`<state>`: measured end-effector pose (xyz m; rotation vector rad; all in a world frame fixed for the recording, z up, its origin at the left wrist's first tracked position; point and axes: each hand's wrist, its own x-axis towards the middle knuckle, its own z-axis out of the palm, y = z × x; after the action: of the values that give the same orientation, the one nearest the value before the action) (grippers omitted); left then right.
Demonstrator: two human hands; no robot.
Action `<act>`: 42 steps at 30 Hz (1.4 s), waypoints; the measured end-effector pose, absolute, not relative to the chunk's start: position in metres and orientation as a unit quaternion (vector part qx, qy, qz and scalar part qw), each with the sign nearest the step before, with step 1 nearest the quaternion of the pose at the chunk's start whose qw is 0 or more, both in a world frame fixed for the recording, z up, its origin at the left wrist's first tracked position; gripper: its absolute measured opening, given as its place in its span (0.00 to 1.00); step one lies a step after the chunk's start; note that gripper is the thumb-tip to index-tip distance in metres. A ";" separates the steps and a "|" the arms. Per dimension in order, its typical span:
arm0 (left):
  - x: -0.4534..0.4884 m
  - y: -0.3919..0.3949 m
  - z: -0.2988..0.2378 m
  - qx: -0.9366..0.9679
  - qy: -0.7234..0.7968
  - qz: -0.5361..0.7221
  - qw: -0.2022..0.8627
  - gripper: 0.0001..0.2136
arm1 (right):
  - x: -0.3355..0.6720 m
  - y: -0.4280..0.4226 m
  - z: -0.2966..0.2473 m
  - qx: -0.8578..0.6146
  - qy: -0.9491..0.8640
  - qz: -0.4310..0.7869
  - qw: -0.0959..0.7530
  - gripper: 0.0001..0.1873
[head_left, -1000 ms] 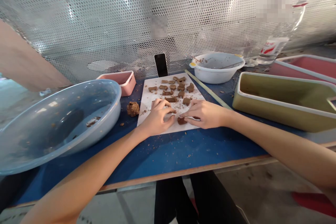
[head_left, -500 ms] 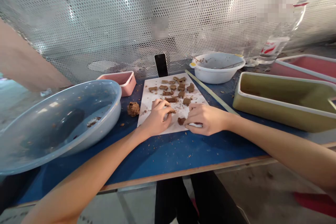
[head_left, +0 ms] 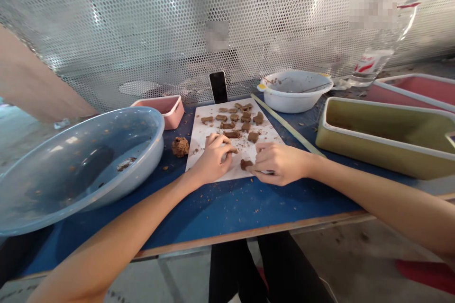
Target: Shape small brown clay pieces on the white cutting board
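1. Two bare hands over a white board (head_left: 199,138) on the blue surface (head_left: 227,208). Small brown piece (head_left: 245,164) lies near the board's front edge, between them, just beside the right fingertips.
2. Right hand (head_left: 279,163): thumb and fingers close together; cannot tell whether they pinch anything. Left hand (head_left: 213,158): fingers curled, a brown bit (head_left: 233,150) at the tips; grip on it cannot be told.
3. Handling (judged): piece looks clay-like, light, probably soft and easily dented; any slipperiness unclear.
4. Crumbs (head_left: 242,143) around the shaped pieces (head_left: 232,135) suggest thin parts may break.
5. Best hold, by estimate: low on both sides of the thickest part, light pads, no squeeze at the ends.
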<state>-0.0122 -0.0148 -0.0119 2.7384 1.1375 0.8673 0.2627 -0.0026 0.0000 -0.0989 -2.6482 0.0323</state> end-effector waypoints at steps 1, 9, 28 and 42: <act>-0.012 -0.015 -0.012 0.886 0.368 0.281 0.026 0.10 | 0.263 -0.002 0.000 -0.028 -0.971 0.034 0.233 0.19; -0.012 -0.015 -0.012 0.882 0.380 0.275 0.032 0.11 | 0.264 0.000 -0.003 -0.034 -0.971 0.031 0.236 0.19; -0.012 -0.015 -0.012 0.885 0.374 0.275 0.032 0.10 | 0.267 0.004 0.001 -0.035 -0.963 0.080 0.254 0.11; -0.012 -0.015 -0.012 0.882 0.378 0.278 0.039 0.11 | 0.275 0.012 0.004 -0.040 -0.969 0.088 0.227 0.24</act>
<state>-0.0120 -0.0145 -0.0119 2.7052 1.1586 0.8515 0.2752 0.0117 0.0037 -0.1096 -2.6704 0.2437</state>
